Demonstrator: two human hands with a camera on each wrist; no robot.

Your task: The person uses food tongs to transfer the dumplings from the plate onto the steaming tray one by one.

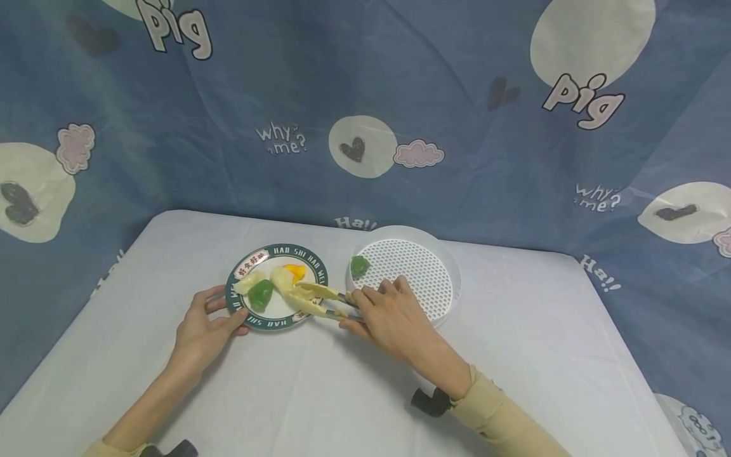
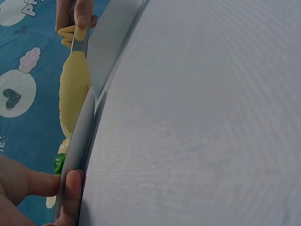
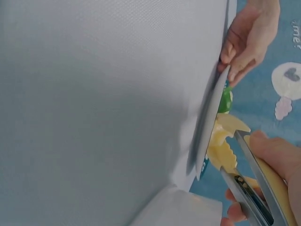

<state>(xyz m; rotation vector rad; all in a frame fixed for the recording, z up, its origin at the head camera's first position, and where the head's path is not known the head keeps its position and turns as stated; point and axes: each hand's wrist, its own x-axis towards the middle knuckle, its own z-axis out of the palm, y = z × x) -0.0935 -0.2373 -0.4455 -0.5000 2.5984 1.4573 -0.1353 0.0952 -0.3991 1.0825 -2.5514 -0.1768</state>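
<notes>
My left hand [image 1: 202,330] holds the rim of a round plate [image 1: 270,322] with a green patterned border, thumb on top and fingers under the edge. On the plate lie a green piece [image 1: 260,296], a pale whitish piece [image 1: 249,282], another pale piece [image 1: 281,277] and an orange-yellow piece [image 1: 296,271]; they look like small dumplings. My right hand [image 1: 394,320] grips metal tongs [image 3: 263,176] with yellow tips over the plate's right side. The tips are apart, at the nearer pale piece; whether they clasp it, I cannot tell.
Right of the plate stands a round white steamer basket [image 1: 453,260] with a perforated bottom, partly behind my right hand. A green piece [image 1: 360,266] lies inside at its left. A blue printed cloth [image 1: 474,184] hangs behind the white table [image 1: 537,317].
</notes>
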